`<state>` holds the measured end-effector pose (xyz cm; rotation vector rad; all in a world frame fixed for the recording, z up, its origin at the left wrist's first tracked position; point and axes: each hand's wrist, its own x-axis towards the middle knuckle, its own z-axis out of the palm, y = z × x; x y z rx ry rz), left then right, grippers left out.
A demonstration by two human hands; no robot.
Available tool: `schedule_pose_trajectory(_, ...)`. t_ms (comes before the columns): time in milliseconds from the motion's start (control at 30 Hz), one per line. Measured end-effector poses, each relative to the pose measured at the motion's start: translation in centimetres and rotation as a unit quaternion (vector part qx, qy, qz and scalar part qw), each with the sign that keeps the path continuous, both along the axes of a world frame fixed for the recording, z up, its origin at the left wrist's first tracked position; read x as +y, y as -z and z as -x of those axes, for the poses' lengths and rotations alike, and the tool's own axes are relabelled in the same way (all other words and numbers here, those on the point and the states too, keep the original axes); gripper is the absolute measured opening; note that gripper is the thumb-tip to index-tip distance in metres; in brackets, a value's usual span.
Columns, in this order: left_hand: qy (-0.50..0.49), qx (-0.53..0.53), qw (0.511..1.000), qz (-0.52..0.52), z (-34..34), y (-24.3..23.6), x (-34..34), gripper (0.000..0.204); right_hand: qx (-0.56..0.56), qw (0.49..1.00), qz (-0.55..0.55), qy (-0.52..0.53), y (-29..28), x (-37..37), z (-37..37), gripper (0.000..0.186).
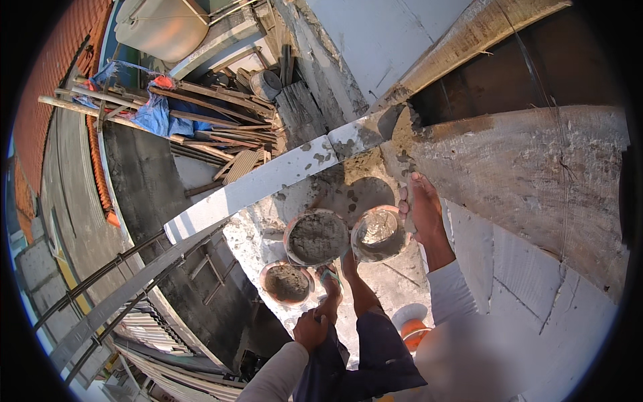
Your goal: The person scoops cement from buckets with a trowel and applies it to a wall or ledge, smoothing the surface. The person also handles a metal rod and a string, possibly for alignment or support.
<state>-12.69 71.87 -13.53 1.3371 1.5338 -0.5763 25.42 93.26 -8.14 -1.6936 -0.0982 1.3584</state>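
The slim grey object (409,213) is in my right hand (426,209), at the right edge of the right-hand tub (382,254); my fingers are curled closed around it and hide most of it. That tub has wet grey mix inside. Just left of it stands a fuller tub (287,240), with a smaller tub (264,285) near my foot. My left hand (311,329) is loosely bent by my leg; I cannot tell whether it holds anything. Beyond the tubs runs a white block ledge (258,181), spattered with mortar.
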Motion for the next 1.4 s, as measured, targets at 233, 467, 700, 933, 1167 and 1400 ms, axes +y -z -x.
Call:
schedule_pose_trajectory(233,-0.032,0.032,0.999,0.030,0.5,0.7,-2.0,0.055,-0.292,0.819,0.061,-0.490,6.0,-13.6,7.5,0.039)
schedule_pose_trajectory(467,-0.083,0.014,0.996,0.018,2.3,0.8,-7.0,0.046,-0.413,0.619,0.107,-0.660,25.8,-17.0,13.9,0.028)
schedule_pose_trajectory(700,-0.099,0.034,0.994,0.019,4.3,1.3,-9.4,0.047,-0.297,0.775,-0.004,-0.557,34.3,-19.6,20.5,0.043)
schedule_pose_trajectory(933,-0.095,0.020,0.995,0.012,4.0,0.7,-8.6,0.047,-0.247,0.800,-0.014,-0.546,32.7,-22.0,15.8,0.054)
schedule_pose_trajectory(1167,-0.023,0.022,0.999,0.031,3.4,1.1,-6.9,0.054,-0.264,0.836,-0.060,-0.478,19.3,-21.6,13.9,0.052)
schedule_pose_trajectory(1400,0.034,-0.008,0.999,0.002,2.5,2.7,-5.2,0.058,-0.134,0.939,-0.011,-0.318,3.2,-13.0,11.3,0.047)
